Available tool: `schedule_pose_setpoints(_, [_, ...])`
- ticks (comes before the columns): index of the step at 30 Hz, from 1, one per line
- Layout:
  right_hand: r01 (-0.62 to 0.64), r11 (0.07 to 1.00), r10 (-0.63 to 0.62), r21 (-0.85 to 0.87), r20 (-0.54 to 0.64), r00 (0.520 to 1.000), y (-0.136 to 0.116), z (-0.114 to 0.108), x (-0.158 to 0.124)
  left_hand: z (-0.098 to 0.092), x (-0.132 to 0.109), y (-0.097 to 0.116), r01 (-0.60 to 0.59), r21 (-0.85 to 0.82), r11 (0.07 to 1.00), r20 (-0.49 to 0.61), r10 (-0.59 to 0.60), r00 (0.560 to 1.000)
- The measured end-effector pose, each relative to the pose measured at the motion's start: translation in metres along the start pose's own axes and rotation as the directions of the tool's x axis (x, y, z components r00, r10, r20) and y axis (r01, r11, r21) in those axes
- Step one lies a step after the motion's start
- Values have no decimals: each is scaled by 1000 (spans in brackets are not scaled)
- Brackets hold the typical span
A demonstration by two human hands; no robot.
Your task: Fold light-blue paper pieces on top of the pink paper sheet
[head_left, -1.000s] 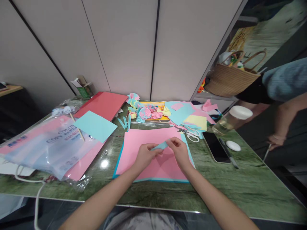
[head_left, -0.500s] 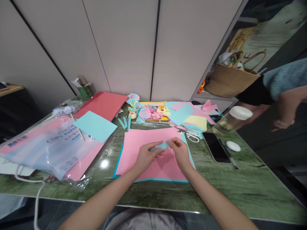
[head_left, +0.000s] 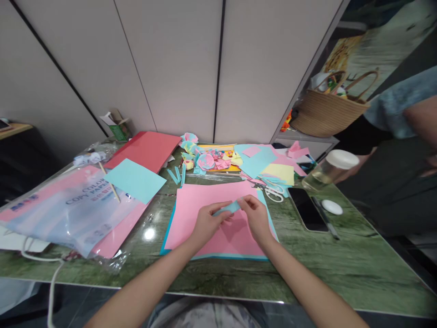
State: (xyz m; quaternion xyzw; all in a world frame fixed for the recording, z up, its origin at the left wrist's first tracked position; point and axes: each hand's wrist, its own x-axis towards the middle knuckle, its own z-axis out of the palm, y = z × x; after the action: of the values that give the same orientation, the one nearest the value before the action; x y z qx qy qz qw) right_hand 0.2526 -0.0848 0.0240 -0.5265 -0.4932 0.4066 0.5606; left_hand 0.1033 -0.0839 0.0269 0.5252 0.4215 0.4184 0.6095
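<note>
Both hands, left (head_left: 205, 222) & right (head_left: 256, 217), pinch blue paper strip (head_left: 228, 208) btwn fingertips, palms down.

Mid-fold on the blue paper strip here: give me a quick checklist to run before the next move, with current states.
1. Left hand pinching blue strip: ok.
2. Right hand pinching the strip's other end: ok.
3. Strip held above pink sheet, nothing on it below the hands: ok.
4. Scissors lying apart from both hands: ok.
5. Phone and cup apart from the hands: ok.
6. Strip's crease aligned: cannot tell.

Left hand (head_left: 205, 222) and right hand (head_left: 256, 217) pinched together
</note>
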Motion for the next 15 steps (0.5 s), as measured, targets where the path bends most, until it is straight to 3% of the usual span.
schedule_pose_setpoints(8, [-75, 997, 76, -16, 136, 988, 7, 5, 1, -2, 5, -4, -35, -78, 996, -79, 28, 997])
schedule_pose_setpoints(15, [-89, 996, 92, -31, 101, 991, 12, 8, -1, 1, 2, -1, -34, -76, 997, -73, 29, 997])
